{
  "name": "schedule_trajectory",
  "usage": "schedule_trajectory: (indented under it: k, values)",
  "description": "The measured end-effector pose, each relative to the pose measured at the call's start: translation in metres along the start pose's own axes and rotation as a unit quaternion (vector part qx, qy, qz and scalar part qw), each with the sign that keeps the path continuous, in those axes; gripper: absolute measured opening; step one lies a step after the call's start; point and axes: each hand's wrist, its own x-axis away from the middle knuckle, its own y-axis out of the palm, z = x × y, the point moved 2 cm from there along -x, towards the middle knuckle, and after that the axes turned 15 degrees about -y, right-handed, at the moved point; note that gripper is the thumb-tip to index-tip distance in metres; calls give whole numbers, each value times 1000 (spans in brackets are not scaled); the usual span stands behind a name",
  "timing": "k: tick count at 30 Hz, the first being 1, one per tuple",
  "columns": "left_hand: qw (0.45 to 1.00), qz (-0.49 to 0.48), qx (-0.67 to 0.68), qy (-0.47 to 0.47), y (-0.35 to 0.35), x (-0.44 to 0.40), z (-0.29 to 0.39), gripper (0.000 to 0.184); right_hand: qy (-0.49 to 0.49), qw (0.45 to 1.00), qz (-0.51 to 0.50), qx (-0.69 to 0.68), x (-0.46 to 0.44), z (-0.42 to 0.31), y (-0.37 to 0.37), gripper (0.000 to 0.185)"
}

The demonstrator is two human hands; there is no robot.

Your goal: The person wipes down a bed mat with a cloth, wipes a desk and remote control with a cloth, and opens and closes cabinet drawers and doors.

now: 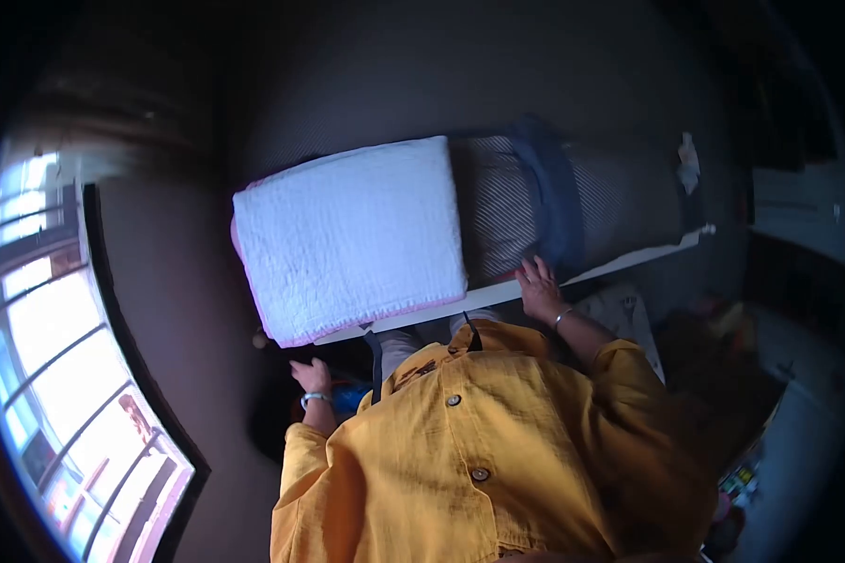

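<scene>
A folded white cloth (357,235) with a pink border, quilt-like in texture, lies flat on the left part of a long table with a pale front edge (620,267). Beside it, on the right, is a dark striped fabric (502,202). A blue-grey cloth strip (552,192) runs across this fabric. My right hand (540,291) rests at the front edge by the strip's lower end, fingers extended. Below the white cloth's near left corner hangs my left hand (312,377), fingers apart, touching nothing that I can see.
A barred window (56,347) lets in bright light at the left. A small pale item (689,164) is at the far right end. Past my right arm, dim cluttered items (704,338) are hard to make out. Something blue (350,396) shows below, near my left wrist.
</scene>
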Motion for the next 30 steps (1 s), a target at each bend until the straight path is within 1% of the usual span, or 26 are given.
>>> schedule_trajectory:
  k: [1, 2, 3, 4, 5, 7, 9, 10, 11, 14, 15, 16, 17, 18, 19, 20, 21, 24, 25, 28, 30]
  values:
    - [994, -74, -81, -1, 22, -20, -27, 54, -9, 999, 39, -20, -2, 4, -3, 47]
    - [982, -153, -106, 34, 31, -21, -42, 49, -18, 996, 77, -40, -5, 5, -7, 47]
    - [959, -243, -89, 118, 42, -13, -48, 44, -23, 992, 116, -53, 0, 14, -18, 47]
    - [935, -306, -65, 167, 50, -6, -51, 39, -4, 990, 124, -67, -3, 16, -14, 46]
    - [917, -337, -51, 208, 54, 10, -41, 35, 15, 988, 131, -81, -6, 18, -7, 46]
    - [913, -354, -31, 202, 64, 48, -15, 37, 45, 981, 163, -97, -4, 29, 9, 45]
    - [862, -287, -47, 414, 68, 75, 16, 37, 67, 980, 136, -131, 1, 49, 46, 45]
    - [823, -271, -69, 494, 64, 92, 35, 37, 78, 979, 120, -147, 6, 57, 59, 45]
    - [779, -249, -85, 569, 59, 111, 54, 37, 94, 983, 100, -120, 15, 59, 56, 46]
    - [818, -391, -36, 420, 55, 138, 86, 45, 163, 971, 16, -175, 38, 81, 69, 45]
    - [826, -417, -51, 376, 53, 145, 96, 47, 214, 950, -22, -225, 47, 87, 71, 47]
    - [832, -442, -65, 329, 51, 153, 103, 48, 242, 940, 0, -242, 54, 92, 79, 47]
    - [839, -481, -34, 253, 47, 163, 110, 51, 268, 929, 20, -256, 62, 99, 91, 46]
    - [836, -486, -31, 254, 55, 159, 107, 51, 290, 918, 39, -269, 70, 104, 103, 46]
    - [833, -490, -28, 256, 61, 159, 106, 52, 272, 925, 48, -263, 78, 104, 101, 46]
    - [830, -493, -24, 258, 67, 158, 106, 52, 275, 921, 49, -271, 82, 102, 101, 47]
    - [824, -514, -34, 235, 71, 158, 105, 53, 278, 917, 52, -280, 85, 102, 100, 47]
    - [824, -505, -97, 239, 56, 194, 131, 53, 273, 910, 70, -305, 83, 95, 70, 46]
    - [829, -490, -139, 232, 47, 211, 144, 52, 268, 906, 78, -318, 77, 89, 63, 46]
    - [818, -477, -78, 311, 58, 228, 153, 51, 190, 931, 151, -272, 44, 95, 66, 46]
    - [827, -469, -65, 304, 68, 237, 157, 51, 146, 947, 200, -205, 13, 107, 70, 48]
